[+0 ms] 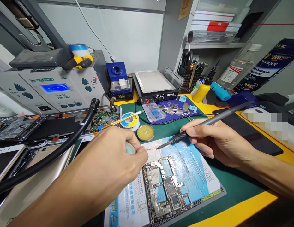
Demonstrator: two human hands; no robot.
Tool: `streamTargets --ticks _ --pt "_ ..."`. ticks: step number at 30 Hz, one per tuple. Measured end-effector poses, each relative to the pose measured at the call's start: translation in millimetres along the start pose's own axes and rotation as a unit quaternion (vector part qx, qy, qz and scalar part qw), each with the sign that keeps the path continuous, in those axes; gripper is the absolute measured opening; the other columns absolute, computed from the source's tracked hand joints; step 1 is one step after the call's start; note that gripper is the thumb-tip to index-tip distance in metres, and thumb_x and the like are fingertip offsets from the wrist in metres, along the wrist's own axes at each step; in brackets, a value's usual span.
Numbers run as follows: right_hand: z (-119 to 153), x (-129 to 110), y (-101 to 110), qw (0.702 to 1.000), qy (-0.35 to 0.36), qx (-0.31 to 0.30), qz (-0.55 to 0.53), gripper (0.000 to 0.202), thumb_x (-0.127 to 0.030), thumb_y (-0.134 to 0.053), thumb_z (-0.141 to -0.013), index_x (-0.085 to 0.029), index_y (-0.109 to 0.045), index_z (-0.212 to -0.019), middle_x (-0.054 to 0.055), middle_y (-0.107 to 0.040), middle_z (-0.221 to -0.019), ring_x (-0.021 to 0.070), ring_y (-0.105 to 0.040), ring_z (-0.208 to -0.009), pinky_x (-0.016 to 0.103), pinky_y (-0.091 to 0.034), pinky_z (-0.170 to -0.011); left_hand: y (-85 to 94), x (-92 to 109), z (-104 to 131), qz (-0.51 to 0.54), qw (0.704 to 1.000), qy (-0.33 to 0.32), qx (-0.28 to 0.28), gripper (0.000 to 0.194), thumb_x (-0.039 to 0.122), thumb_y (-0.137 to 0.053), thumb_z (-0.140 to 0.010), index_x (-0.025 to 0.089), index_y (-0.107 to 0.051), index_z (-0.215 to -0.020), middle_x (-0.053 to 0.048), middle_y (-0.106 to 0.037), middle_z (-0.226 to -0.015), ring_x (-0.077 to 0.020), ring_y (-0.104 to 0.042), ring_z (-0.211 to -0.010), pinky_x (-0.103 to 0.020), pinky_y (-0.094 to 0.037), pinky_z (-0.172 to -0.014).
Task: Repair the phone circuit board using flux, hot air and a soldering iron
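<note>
In the head view my right hand (210, 138) is closed around a grey soldering iron (180, 136), whose dark tip points down-left, close to the printed sheet above the phone circuit board. My left hand (118, 154) is closed, with a pale green rounded object (130, 148) partly showing between its fingers; the rest of that object is hidden. The circuit board (169, 189) lies on the blue and white printed sheet (196, 164), below the iron's tip and to the right of my left hand. Just beyond my left hand stands an open round tin of yellowish paste (146, 132).
A solder spool (129, 121) and a gold-handled tool (122, 120) sit behind the left hand. A black hose (84, 126) curves along the left from the rework station (54, 91). Farther back are a heating plate (154, 82), a yellow bottle (201, 91) and a spray can (267, 66).
</note>
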State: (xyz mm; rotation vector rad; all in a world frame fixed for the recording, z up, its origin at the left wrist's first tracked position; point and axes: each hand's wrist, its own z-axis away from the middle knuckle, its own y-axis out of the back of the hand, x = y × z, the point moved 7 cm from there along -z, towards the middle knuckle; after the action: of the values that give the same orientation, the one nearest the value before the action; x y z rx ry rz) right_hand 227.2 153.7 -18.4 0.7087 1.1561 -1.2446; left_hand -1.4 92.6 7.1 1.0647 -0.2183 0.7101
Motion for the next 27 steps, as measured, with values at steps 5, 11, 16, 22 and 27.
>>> streamTargets --ticks 5,11,16,22,27 --pt "1.2 1.1 0.0 1.000 -0.009 -0.002 0.003 0.014 -0.025 -0.083 -0.066 -0.014 -0.081 -0.075 -0.004 -0.050 -0.036 0.0076 -0.039 -0.027 0.019 -0.028 -0.028 0.0 -0.8 -0.3 -0.008 1.000 0.009 0.008 0.018 0.040 -0.065 -0.070 0.023 -0.071 -0.069 0.006 -0.030 -0.038 -0.0086 -0.023 -0.036 -0.019 -0.008 -0.035" --pt "2.2 1.1 2.6 1.000 -0.005 0.000 -0.009 0.013 -0.024 -0.083 -0.067 -0.015 -0.082 -0.076 -0.003 -0.050 -0.035 0.0075 -0.041 -0.030 0.017 -0.029 -0.031 -2.7 -1.3 1.0 0.026 1.000 0.001 -0.003 0.020 0.040 -0.063 -0.069 0.022 -0.069 -0.071 0.007 -0.027 -0.039 -0.0078 -0.021 -0.036 -0.019 -0.005 -0.034" --pt "2.6 -0.2 0.8 1.000 0.009 0.000 0.000 0.014 -0.024 -0.085 -0.064 -0.014 -0.083 -0.074 -0.001 -0.057 -0.041 0.0053 -0.041 -0.030 0.017 -0.024 -0.031 -2.1 -0.5 1.4 0.000 1.000 -0.007 0.004 0.023 0.044 -0.059 -0.070 0.022 -0.067 -0.071 0.007 -0.026 -0.042 -0.0075 -0.019 -0.039 -0.020 -0.007 -0.035" --pt "2.7 -0.1 0.4 1.000 0.008 0.000 0.003 0.012 -0.023 -0.085 -0.066 -0.014 -0.084 -0.075 0.002 -0.064 -0.049 0.0043 -0.041 -0.030 0.017 -0.022 -0.031 -1.9 -0.9 0.4 -0.006 1.000 -0.003 -0.007 0.030 0.052 -0.060 -0.071 0.023 -0.068 -0.073 0.006 -0.026 -0.041 -0.0093 -0.020 -0.040 -0.023 -0.007 -0.037" --pt "1.3 -0.3 -0.6 1.000 0.008 0.000 0.005 0.012 -0.023 -0.084 -0.066 -0.014 -0.083 -0.074 0.000 -0.059 -0.043 0.0045 -0.041 -0.030 0.015 -0.025 -0.031 2.5 1.8 -0.8 -0.035 0.999 -0.037 0.013 0.049 0.069 -0.052 -0.075 0.022 -0.064 -0.066 0.004 -0.027 -0.045 -0.0100 -0.019 -0.043 -0.025 -0.008 -0.039"
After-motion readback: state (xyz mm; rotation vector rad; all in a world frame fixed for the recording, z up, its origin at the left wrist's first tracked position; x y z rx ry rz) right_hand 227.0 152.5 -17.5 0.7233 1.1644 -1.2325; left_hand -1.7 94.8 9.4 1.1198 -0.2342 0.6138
